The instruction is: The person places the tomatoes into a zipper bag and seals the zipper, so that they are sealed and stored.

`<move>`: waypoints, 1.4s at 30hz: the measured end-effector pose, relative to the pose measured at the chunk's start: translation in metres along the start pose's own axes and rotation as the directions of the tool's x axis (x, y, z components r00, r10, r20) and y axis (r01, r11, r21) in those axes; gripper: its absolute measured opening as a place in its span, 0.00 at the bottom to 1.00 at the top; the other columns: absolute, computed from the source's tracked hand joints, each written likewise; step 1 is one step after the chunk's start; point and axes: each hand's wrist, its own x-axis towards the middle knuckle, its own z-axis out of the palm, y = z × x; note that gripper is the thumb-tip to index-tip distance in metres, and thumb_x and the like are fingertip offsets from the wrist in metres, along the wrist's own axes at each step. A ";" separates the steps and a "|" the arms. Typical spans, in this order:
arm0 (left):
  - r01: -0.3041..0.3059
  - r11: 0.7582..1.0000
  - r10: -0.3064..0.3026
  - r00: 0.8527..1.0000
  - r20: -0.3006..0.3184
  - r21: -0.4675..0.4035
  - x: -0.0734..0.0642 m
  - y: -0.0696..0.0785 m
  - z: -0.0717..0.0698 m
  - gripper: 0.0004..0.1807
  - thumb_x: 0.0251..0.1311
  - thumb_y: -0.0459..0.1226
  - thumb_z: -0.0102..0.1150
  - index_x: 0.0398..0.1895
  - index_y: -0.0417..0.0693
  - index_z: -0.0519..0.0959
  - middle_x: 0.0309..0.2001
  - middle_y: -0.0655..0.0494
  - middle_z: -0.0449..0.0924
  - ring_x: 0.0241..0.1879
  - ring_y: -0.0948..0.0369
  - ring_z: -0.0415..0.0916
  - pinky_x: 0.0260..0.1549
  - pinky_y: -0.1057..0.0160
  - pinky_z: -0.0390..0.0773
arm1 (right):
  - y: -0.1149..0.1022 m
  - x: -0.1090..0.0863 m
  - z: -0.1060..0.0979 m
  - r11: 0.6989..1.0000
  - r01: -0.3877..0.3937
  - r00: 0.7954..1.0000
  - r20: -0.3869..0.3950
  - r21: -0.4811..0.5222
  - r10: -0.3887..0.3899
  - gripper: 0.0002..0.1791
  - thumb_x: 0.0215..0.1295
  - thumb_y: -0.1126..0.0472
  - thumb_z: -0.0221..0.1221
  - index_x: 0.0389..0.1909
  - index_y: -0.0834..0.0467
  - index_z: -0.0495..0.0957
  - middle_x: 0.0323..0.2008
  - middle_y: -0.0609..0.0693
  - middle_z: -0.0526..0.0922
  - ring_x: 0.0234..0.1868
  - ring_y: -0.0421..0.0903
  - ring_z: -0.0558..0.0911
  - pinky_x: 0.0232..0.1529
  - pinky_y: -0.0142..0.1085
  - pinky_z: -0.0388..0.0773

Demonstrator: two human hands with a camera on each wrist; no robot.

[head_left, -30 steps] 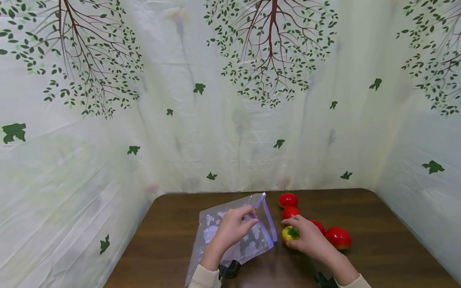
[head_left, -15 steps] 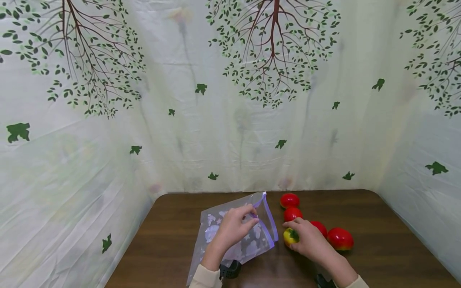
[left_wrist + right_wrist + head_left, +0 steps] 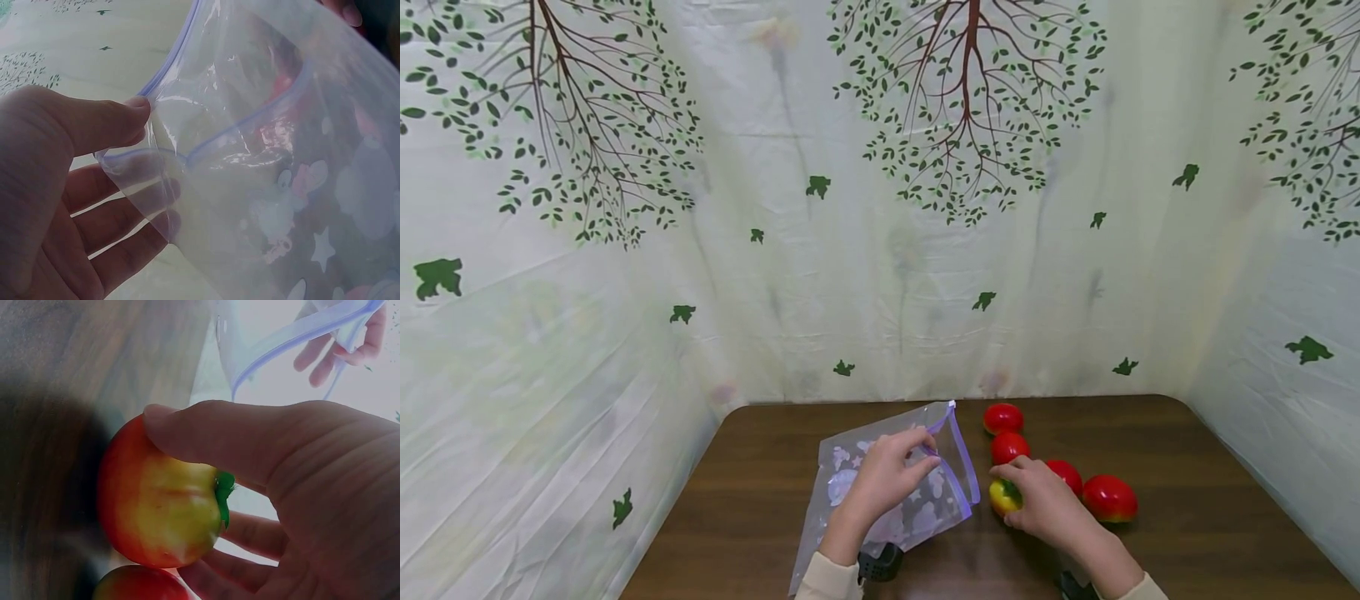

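My left hand pinches the mouth edge of a clear zip bag with purple seal strips and pale cartoon prints. In the left wrist view the thumb presses the seal near a corner, and the other fingers show through the plastic. The bag's mouth stands partly spread, facing right. My right hand grips a red-and-yellow tomato with a green stem, thumb on one side and fingers on the other. The tomato is low over the table, a little right of the bag's mouth.
Several red tomatoes lie around the right hand: one at the back, another before it, one partly hidden by the hand, and one farther right. Patterned white sheeting surrounds the brown table.
The right fingers have settled around the yellow-sided tomato, which has turned slightly so its stem faces more toward the palm. The left hand and bag keep their place.
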 end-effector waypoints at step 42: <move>-0.046 0.999 0.047 0.999 -0.013 0.027 -0.002 0.006 -0.001 0.05 0.65 0.41 0.67 0.40 0.60 0.81 0.37 0.73 0.81 0.30 0.69 0.71 0.33 0.66 0.74 | -0.002 -0.001 -0.003 1.000 -0.011 1.000 -0.011 -0.012 0.010 0.36 0.37 0.54 0.83 0.54 0.48 0.83 0.48 0.48 0.80 0.47 0.51 0.79 0.47 0.56 0.80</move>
